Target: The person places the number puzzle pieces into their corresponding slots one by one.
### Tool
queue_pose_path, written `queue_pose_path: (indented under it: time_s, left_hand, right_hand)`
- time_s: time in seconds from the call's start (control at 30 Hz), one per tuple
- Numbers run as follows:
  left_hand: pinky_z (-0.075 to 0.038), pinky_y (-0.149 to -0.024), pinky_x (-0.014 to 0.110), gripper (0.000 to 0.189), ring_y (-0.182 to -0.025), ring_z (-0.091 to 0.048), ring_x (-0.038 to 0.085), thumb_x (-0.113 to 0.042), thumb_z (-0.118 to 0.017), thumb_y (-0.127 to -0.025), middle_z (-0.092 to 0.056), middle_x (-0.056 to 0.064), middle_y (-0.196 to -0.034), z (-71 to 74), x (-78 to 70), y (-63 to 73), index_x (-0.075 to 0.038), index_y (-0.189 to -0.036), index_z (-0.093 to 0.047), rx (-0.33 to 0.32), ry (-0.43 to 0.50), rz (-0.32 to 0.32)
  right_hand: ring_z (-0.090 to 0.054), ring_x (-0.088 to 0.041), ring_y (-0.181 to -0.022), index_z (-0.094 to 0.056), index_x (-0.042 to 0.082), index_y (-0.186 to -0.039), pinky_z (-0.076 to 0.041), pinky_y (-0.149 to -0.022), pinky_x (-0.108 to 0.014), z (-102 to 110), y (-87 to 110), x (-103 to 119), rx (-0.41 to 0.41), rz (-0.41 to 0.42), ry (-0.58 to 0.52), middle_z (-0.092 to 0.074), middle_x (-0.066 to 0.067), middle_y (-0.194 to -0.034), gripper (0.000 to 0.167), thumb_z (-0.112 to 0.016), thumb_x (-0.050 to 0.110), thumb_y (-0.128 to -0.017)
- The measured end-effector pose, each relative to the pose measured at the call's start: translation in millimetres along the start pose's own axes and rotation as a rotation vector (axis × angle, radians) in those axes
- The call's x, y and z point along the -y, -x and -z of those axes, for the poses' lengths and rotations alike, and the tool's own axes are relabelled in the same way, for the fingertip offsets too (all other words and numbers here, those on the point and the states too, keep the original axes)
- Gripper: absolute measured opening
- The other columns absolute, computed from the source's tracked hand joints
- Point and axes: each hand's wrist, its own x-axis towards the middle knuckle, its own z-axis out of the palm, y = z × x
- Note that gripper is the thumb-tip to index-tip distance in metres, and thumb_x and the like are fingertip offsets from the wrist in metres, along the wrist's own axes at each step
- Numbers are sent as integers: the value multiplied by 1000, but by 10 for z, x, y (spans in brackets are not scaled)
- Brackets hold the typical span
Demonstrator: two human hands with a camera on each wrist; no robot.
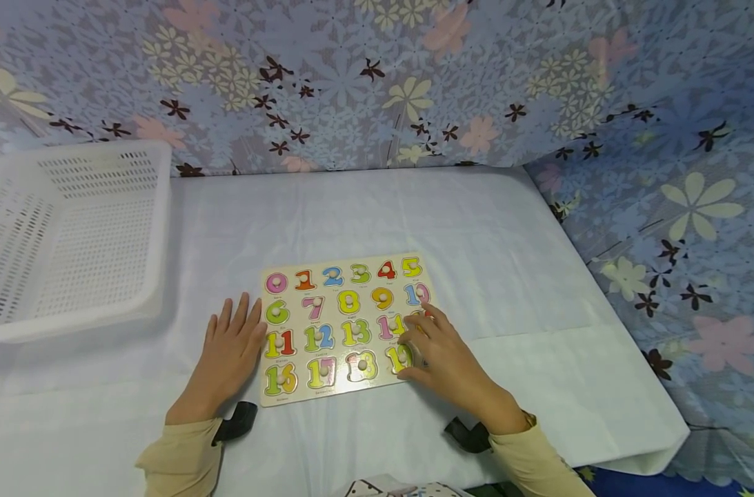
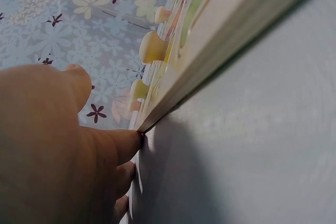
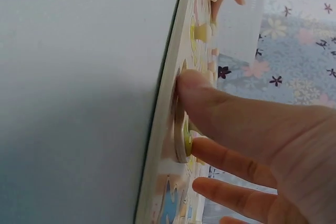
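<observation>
A wooden number puzzle board lies on the white cloth, its colored number pieces set in rows, each with a small round knob. My right hand is over the board's lower right corner. Its thumb and finger pinch the yellow-green 19 piece; in the right wrist view the edge of this piece stands slightly proud of the board. The right hand hides the pieces at the right end of the lower rows. My left hand rests flat beside the board, fingers extended, a fingertip right at its left edge.
A white plastic basket stands at the left of the table. Black wrist mounts sit below both hands. A floral curtain hangs behind the table and along its right side, where the cloth's edge drops off.
</observation>
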Motion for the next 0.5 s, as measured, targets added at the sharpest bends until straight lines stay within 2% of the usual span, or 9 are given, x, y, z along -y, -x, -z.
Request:
queue_pose_path:
  time_s: [0.2, 0.37, 0.5]
  left_hand:
    - [4, -113, 57, 62, -145, 5, 39, -41, -28, -105, -9, 19, -159, -2, -2, -21, -2, -153, -21, 5, 7, 2]
    - [5, -113, 56, 62, -145, 5, 39, -41, -28, -105, -9, 19, -159, -12, -27, -87, -2, -153, -21, 5, 19, -14]
    - [4, -113, 56, 62, -145, 5, 39, -41, -28, -105, -9, 19, -159, -21, -40, -118, -3, -153, -21, 8, 15, -19]
  right_hand:
    - [-31, -41, -135, -65, 12, -94, -26, -111, -48, -28, 2, -26, -28, 10, -6, -57, -15, -128, 45, -91, 31, -63]
    - [-29, -41, -136, -65, 14, -92, -27, -108, -55, -18, 14, -62, -50, -16, -4, -56, -13, -128, 46, -93, 33, -60]
    - [-28, -41, -137, -65, 14, -92, -26, -107, -57, -15, 15, -86, -58, -9, -28, -56, -13, -128, 44, -92, 31, -62]
